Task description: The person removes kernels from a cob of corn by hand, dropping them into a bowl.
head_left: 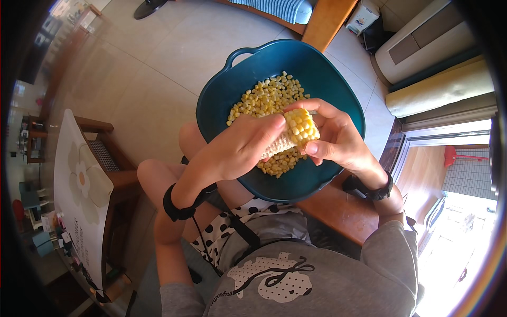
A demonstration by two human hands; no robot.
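Observation:
Over a dark teal basin (pixel 222 92) I hold a corn cob (pixel 302 128) in both hands. Yellow kernels cover only its right end; the left part is stripped down to the pale core. My left hand (pixel 240 145) is wrapped round the bare part, its thumb lying against the edge of the kernels. Around the kernel-covered end curl the fingers and thumb of my right hand (pixel 338 134). Loose corn kernels (pixel 268 96) lie heaped on the basin's bottom, some of them hidden behind my hands. The basin rests at my lap and has a loop handle at its far left.
A table with a white flowered cover (pixel 82 185) stands on the left. To the right of the basin is a brown wooden surface (pixel 338 211). Beyond the basin are a wooden furniture edge (pixel 330 21) and a small white bin (pixel 363 17). Pale tiles (pixel 153 68) make up the floor.

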